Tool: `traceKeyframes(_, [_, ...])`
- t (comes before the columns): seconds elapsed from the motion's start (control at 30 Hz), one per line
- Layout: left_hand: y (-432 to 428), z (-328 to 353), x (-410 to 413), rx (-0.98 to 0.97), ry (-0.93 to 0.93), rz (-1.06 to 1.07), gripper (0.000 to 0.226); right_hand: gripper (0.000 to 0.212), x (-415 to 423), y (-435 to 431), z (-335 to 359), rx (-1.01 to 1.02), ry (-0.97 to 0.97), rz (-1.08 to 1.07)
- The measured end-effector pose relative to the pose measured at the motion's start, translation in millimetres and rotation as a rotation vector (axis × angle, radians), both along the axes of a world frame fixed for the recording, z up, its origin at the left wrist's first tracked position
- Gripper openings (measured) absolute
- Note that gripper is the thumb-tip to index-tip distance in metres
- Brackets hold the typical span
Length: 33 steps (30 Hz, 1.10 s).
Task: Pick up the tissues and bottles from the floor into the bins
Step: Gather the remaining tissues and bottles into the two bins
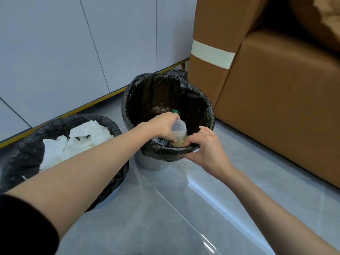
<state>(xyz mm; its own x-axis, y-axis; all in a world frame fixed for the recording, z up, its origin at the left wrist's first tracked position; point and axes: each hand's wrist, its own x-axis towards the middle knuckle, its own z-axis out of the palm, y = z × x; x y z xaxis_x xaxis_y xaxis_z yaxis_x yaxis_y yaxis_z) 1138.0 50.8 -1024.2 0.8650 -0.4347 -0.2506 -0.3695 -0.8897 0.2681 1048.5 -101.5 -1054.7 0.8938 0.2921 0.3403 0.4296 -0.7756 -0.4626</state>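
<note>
- Grips a clear bottle in the left hand, fingers curled round its body and clamped on it, above the mouth of the bottle bin.
- Holds it tilted: rounded end poking out at two o'clock of the knuckles, tan-flecked part running toward five o'clock under the fingertips. Probably angled that way to slide in past the rim rather than bounce off it.
- Clasps the near rim and black liner with the right hand, at five o'clock of the opening, fingers hooked over the edge and closed on it. Seemingly done to steady the bin and stop the liner slipping.
- Shows a green-capped bottle already down inside, at one o'clock of the left hand.
- Puts the tissue bin at eight o'clock of the bottle bin, just beside it, heaped with white tissues. Suggests sorting by kind.
- Places a brown sofa at three o'clock, on the grey floor.
- Judged close to release: inside the rim's outline, not yet let go.
</note>
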Motion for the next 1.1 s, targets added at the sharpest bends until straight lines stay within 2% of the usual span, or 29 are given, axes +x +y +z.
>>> traceKeyframes(0.13, [0.2, -20.0, -0.5, 0.155, 0.061, -0.01, 0.079, 0.009, -2.3, -0.7, 3.0, -0.038, -0.002, 0.026])
traceKeyframes(0.2, [0.7, -27.6, -1.7, 0.165, 0.067, -0.017, 0.075, 0.007, -3.6, 1.4, 4.2, -0.061, -0.001, 0.05])
traceKeyframes(0.33, [7.9, -29.2, -3.3, 0.024, 0.019, 0.054, 0.059, 0.01, -4.2, 5.2, 5.9, -0.082, 0.0, 0.07])
traceKeyframes(0.53, [24.4, -8.9, -10.0, -0.261, -0.198, 0.199, 0.044, 0.014, 1.4, 12.7, 3.9, -0.086, -0.052, 0.044])
traceKeyframes(0.77, [33.6, -0.6, -24.4, -0.558, -0.329, 0.352, 0.037, 0.036, 10.8, 31.1, 9.1, -0.002, -0.07, 0.005])
traceKeyframes(0.9, [27.7, 8.3, -34.5, -0.66, -0.38, 0.359, 0.037, 0.041, 9.0, 31.2, 8.2, 0.027, -0.05, -0.042])
traceKeyframes(1.1, [-7.2, 25.3, -50.0, -0.677, -0.43, 0.251, 0.037, 0.045, -8.9, -15.7, 4.0, 0.047, -0.021, -0.229])
